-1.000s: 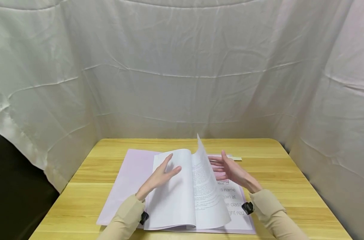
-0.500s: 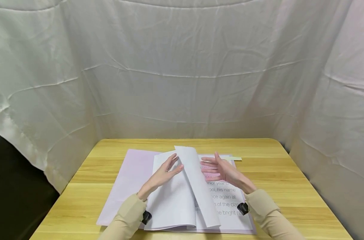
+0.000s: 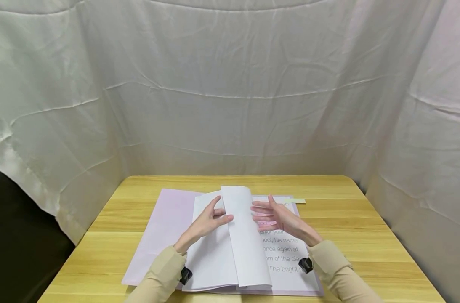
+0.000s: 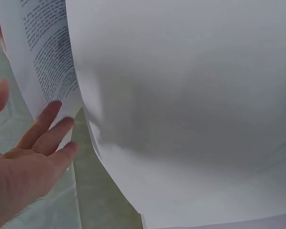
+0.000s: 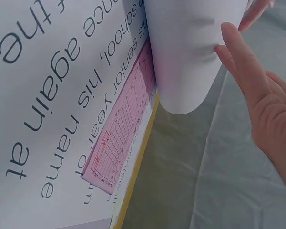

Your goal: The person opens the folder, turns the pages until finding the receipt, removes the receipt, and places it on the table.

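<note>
A lilac folder (image 3: 158, 235) lies spread on the table, holding a stack of white printed sheets. One sheet (image 3: 246, 240) stands curled up mid-turn, its blank side showing. At its left edge my left hand (image 3: 201, 223) has the thumb over the blank side, and in the left wrist view the loose fingers (image 4: 52, 138) reach the printed side. My right hand (image 3: 286, 219), fingers extended and spread, is at the sheet's right side; in the right wrist view a fingertip (image 5: 221, 52) meets the curl. Under the right hand a pink printed slip (image 5: 117, 148) lies on a large-print page (image 3: 286, 252).
A pale yellow-green strip (image 3: 299, 201) sticks out past the folder's right top edge. The wooden table (image 3: 366, 235) extends around the folder. Grey cloth (image 3: 230, 92) hangs behind and at both sides. Dark wrist devices (image 3: 305, 265) sit at both sleeves.
The sheet has swung left, from upright with print showing to curled over with its blank side up. My right hand has moved left along with it; the left hand has shifted slightly at its edge.
</note>
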Available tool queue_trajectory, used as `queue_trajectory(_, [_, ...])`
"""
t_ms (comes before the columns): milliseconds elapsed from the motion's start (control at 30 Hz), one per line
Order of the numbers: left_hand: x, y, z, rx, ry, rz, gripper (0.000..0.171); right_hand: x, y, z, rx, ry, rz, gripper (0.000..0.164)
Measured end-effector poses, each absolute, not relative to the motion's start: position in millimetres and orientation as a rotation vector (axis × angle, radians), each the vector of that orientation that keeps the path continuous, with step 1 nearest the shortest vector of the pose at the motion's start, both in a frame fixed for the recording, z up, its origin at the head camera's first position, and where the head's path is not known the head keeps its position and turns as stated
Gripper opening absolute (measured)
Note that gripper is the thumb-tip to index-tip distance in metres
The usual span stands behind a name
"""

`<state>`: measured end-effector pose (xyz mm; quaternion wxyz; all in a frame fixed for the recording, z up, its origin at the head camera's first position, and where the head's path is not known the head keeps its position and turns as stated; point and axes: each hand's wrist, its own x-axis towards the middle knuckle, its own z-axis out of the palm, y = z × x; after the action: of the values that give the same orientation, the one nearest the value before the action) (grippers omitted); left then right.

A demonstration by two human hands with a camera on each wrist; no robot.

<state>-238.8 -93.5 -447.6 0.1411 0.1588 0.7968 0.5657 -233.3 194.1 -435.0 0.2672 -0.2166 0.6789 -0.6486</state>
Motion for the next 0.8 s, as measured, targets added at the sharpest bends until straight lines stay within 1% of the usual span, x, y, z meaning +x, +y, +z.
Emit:
queue_trajectory(267, [-240.5, -93.7, -452.6, 0.427, 2.361, 1.646, 0.080, -232.7, 195.4, -438.1, -0.615, 1.847, -1.740, 0.081])
queue_trajectory(367, [-241.0, -96.1, -453.4, 0.395, 2.368, 1.654, 0.075, -232.5, 196.9, -440.3, -0.628, 1.861, -1.748, 0.079])
queue_trajectory(600, [-242.8, -104.5, -457.8, 0.260, 2.339, 1.682, 0.079, -238.3, 208.8, -450.0, -0.534, 1.972, -1.779, 0.069])
queue_trajectory(800, [-246.5, -116.0, -463.1, 0.199, 2.456, 1.587, 0.084, -245.7, 229.8, -463.7, -0.441, 2.185, -1.721, 0.055])
